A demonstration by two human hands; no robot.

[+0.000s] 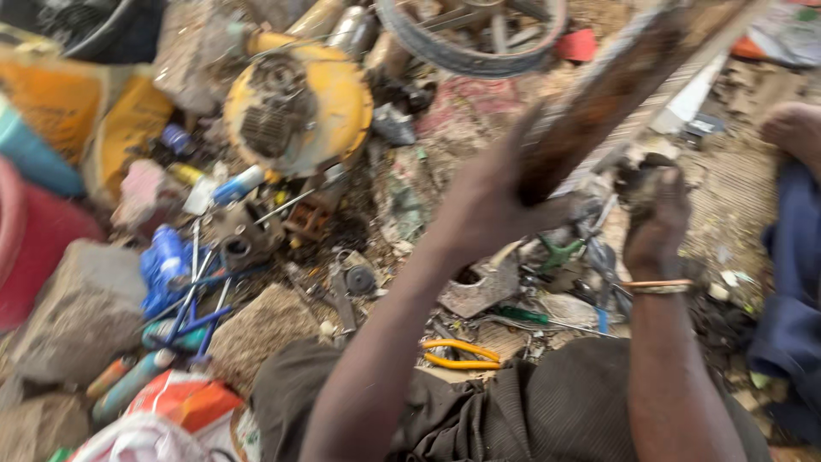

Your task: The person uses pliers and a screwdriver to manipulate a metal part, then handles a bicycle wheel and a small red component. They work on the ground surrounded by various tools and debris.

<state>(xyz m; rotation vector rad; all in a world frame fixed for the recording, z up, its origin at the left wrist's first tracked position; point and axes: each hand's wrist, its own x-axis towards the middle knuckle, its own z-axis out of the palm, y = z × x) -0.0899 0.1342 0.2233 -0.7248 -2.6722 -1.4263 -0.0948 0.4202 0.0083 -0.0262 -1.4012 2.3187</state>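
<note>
From your head camera, your left hand [487,205] is clamped round a rusty metal bar [599,103] slanting up-right, your right hand [654,218] closed on a small dark part [637,175] just beside it, above littered dirt ground [735,188] with yellow-handled pliers [462,354] and a yellow engine housing [295,107] beyond.

Left arm: raised from lower centre, forearm slanting up and right.
Left hand [487,201]: back to camera, fingers curled in a grip; blurred.
Right arm: forearm rising near-vertical, just right of the left arm.
Right hand [654,214]: fist closed, knuckles up.
Right wrist: banded.
</note>
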